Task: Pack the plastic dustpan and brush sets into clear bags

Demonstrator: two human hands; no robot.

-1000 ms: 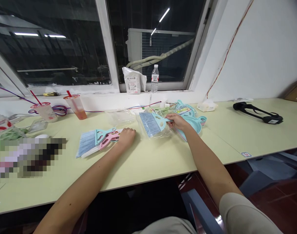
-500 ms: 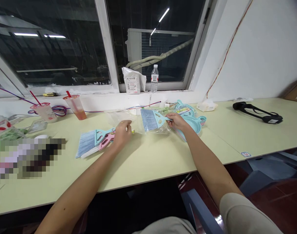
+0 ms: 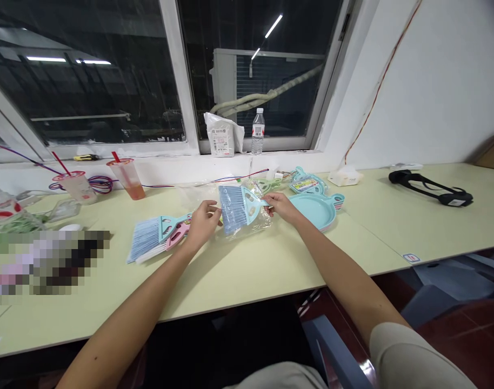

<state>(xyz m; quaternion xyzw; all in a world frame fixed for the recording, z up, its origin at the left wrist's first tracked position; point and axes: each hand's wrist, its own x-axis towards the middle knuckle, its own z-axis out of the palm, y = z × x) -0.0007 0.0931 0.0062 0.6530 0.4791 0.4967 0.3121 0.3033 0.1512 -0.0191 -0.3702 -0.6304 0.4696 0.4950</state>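
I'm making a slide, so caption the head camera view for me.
Right hand holding a blue-bristled brush by its handle, left hand near the bristles.

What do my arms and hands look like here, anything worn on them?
Your left hand and right hand are bare, with no gloves. Your right arm has a short, plain, pale grey-beige sleeve; no left sleeve shows.

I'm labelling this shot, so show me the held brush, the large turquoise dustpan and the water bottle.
Held brush point(image 3: 238, 208): head view, on its blue bristles.
Large turquoise dustpan point(image 3: 317, 210): head view, on its pan floor.
Water bottle point(image 3: 258, 131): head view, on its label.
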